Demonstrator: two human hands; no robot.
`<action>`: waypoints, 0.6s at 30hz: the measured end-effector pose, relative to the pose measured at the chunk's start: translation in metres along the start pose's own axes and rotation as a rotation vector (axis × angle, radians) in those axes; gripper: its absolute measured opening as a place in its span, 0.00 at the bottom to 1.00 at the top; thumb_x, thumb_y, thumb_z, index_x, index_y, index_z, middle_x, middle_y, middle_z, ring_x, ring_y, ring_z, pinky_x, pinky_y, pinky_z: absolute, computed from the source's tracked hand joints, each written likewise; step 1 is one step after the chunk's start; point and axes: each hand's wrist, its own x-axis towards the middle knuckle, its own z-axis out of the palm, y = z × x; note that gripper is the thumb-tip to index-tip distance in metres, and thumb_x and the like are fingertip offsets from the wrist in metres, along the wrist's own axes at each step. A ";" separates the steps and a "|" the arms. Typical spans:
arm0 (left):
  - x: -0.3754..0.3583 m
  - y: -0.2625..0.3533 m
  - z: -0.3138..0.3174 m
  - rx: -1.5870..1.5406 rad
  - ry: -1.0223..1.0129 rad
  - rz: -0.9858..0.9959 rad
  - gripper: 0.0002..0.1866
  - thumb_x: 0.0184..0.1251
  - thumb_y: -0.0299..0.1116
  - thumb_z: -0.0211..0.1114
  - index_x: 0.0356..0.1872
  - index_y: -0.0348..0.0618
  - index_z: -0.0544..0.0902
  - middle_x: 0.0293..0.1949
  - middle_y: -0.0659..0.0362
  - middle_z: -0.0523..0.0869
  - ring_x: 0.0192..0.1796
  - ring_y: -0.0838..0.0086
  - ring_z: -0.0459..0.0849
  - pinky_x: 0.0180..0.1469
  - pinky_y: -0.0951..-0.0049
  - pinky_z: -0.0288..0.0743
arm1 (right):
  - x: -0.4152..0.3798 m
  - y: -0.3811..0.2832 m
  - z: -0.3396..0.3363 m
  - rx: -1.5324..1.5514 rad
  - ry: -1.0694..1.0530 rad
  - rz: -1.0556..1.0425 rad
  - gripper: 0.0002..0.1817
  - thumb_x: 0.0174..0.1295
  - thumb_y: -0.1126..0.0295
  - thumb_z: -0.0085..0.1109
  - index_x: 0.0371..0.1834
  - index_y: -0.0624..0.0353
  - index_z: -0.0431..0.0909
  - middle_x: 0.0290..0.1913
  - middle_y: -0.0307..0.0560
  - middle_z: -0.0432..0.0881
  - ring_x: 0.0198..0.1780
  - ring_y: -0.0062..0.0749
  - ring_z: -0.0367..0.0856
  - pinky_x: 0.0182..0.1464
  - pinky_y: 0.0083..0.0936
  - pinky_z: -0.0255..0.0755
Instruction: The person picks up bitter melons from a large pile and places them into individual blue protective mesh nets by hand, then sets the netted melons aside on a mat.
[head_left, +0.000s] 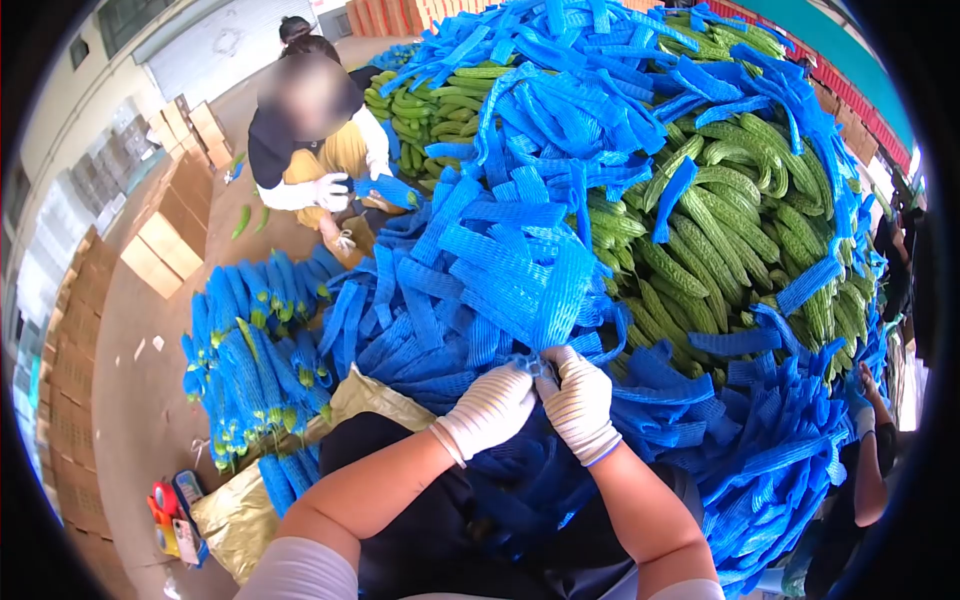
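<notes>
The left hand (pixel 490 407) and right hand (pixel 582 405), both gloved, pinched blue netting (pixel 531 367). Netted bitter melons (pixel 240 372) lay left; unnetted bitter melons (pixel 708 240) lay heaped right.

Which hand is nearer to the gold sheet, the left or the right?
Left. The left hand is just right of the gold sheet; the right hand is farther right.

This looks like a produce packing area: a large heap of bitter gourds (pixel 705 235) and blue foam sleeves (pixel 520 270), stacked cardboard boxes (pixel 172 222), and a roller shutter (pixel 220 42).
</notes>
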 end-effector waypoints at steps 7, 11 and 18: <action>0.012 -0.014 0.004 -1.658 0.462 -0.016 0.09 0.71 0.27 0.54 0.47 0.41 0.80 0.44 0.63 0.81 0.44 0.80 0.78 0.47 0.76 0.74 | -0.007 -0.006 0.006 -0.125 -0.120 -0.222 0.06 0.57 0.67 0.64 0.35 0.54 0.79 0.27 0.47 0.81 0.26 0.39 0.81 0.30 0.34 0.73; 0.011 -0.020 -0.004 -1.100 0.252 -0.142 0.09 0.69 0.30 0.55 0.43 0.39 0.81 0.41 0.52 0.85 0.41 0.65 0.83 0.47 0.68 0.76 | 0.005 -0.007 -0.013 0.876 -0.033 0.260 0.03 0.65 0.74 0.60 0.39 0.59 0.78 0.29 0.35 0.77 0.30 0.15 0.71 0.34 0.18 0.68; 0.015 -0.034 -0.005 -0.432 0.232 0.283 0.21 0.62 0.33 0.59 0.57 0.40 0.76 0.56 0.49 0.80 0.61 0.57 0.76 0.68 0.62 0.63 | -0.006 -0.018 -0.022 0.859 -0.681 0.311 0.06 0.63 0.76 0.61 0.42 0.61 0.79 0.31 0.36 0.79 0.34 0.19 0.75 0.39 0.21 0.72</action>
